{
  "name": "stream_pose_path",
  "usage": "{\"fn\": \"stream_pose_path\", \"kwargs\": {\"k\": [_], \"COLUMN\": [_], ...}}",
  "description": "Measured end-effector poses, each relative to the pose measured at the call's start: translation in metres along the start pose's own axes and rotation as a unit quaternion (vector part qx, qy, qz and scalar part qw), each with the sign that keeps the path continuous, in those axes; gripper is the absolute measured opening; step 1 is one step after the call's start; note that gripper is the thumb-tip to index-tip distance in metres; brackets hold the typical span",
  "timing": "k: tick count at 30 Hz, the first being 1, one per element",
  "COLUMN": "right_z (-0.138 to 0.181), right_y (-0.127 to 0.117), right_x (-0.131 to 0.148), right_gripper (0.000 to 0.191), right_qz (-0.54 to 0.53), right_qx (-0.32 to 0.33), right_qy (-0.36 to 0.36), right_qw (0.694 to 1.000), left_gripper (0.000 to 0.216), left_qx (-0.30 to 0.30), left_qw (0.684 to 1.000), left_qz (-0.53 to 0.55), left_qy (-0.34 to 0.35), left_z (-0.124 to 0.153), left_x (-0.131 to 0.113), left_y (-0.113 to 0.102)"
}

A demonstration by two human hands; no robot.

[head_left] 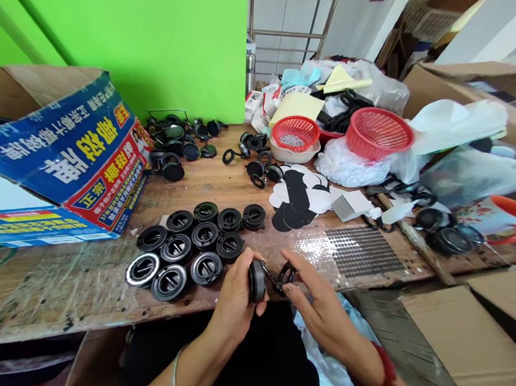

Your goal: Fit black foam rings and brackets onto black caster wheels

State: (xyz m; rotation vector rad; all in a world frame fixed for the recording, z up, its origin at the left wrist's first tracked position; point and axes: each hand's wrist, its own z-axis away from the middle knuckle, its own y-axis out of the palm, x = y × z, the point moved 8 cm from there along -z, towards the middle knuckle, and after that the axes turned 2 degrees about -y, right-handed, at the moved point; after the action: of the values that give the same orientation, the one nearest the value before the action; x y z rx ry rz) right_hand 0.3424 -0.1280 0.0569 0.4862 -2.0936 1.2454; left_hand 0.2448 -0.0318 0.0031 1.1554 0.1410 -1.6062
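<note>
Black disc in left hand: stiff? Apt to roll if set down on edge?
The black disc looks like moulded plastic: probably stiff and light. Held on edge in the left hand, its round rim would likely roll if released; the discs on the bench lie flat.

Bare forearms, both entering at bottom of frame. On left hand [234, 299]: thin silver bangle [173, 375] round wrist, lower centre. On right hand [316, 306]: chunky red bracelet [385, 372] at wrist, lower right, detail blurred. Black garment [265, 356] over lap, bottom centre.
</note>
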Motion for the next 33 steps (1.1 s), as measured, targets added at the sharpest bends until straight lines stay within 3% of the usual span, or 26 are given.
{"fn": "stream_pose_path", "kwargs": {"k": [4, 6, 7, 9, 11, 12, 14, 17, 18, 20, 23, 27, 33], "right_z": [0.001, 0.007, 0.01, 0.017, 0.022, 0.023, 0.019, 0.002, -0.002, -0.007, -0.01, -0.012, -0.019], "right_y": [0.004, 0.006, 0.009, 0.015, 0.019, 0.018, 0.003, -0.051, -0.067, -0.08, -0.077, -0.065, -0.061], "right_x": [-0.013, -0.02, -0.023, -0.025, -0.026, -0.029, -0.043, -0.076, -0.085, -0.104, -0.125, -0.132, -0.134], "right_gripper": [0.027, 0.019, 0.017, 0.022, 0.031, 0.036, 0.038, 0.018, 0.013, 0.012, 0.016, 0.019, 0.016], "right_qz": [-0.132, -0.19, -0.223, -0.281, -0.306, -0.302, -0.24, 0.013, 0.105, 0.223, 0.284, 0.299, 0.311], "right_qx": [0.042, 0.054, 0.066, 0.104, 0.149, 0.164, 0.15, 0.004, -0.033, -0.035, 0.032, 0.098, 0.128], "right_qy": [0.085, 0.154, 0.19, 0.249, 0.283, 0.291, 0.283, 0.201, 0.175, 0.154, 0.159, 0.164, 0.176], "right_qw": [0.987, 0.968, 0.954, 0.921, 0.897, 0.893, 0.917, 0.979, 0.978, 0.962, 0.945, 0.935, 0.925], "left_gripper": [0.058, 0.058, 0.058, 0.057, 0.05, 0.047, 0.044, 0.05, 0.054, 0.06, 0.063, 0.057, 0.063], "left_qx": [0.046, 0.083, 0.109, 0.185, 0.263, 0.284, 0.264, 0.173, 0.153, 0.14, 0.139, 0.108, 0.082], "left_qw": [0.995, 0.975, 0.949, 0.867, 0.795, 0.78, 0.804, 0.906, 0.936, 0.972, 0.986, 0.992, 0.996], "left_qz": [-0.084, -0.193, -0.253, -0.347, -0.397, -0.407, -0.394, -0.289, -0.237, -0.141, -0.069, -0.061, -0.041], "left_qy": [-0.024, 0.075, 0.156, 0.307, 0.375, 0.38, 0.357, 0.256, 0.21, 0.127, 0.062, 0.034, -0.015], "left_z": [0.003, 0.007, 0.012, 0.03, 0.045, 0.049, 0.046, 0.031, 0.026, 0.019, 0.013, 0.008, 0.0], "left_x": [0.004, -0.011, -0.022, -0.035, -0.033, -0.029, -0.024, -0.014, -0.008, 0.004, 0.011, 0.008, 0.012], "left_y": [0.001, 0.002, 0.006, 0.019, 0.03, 0.032, 0.03, 0.014, 0.009, 0.006, 0.009, 0.011, 0.012]}}
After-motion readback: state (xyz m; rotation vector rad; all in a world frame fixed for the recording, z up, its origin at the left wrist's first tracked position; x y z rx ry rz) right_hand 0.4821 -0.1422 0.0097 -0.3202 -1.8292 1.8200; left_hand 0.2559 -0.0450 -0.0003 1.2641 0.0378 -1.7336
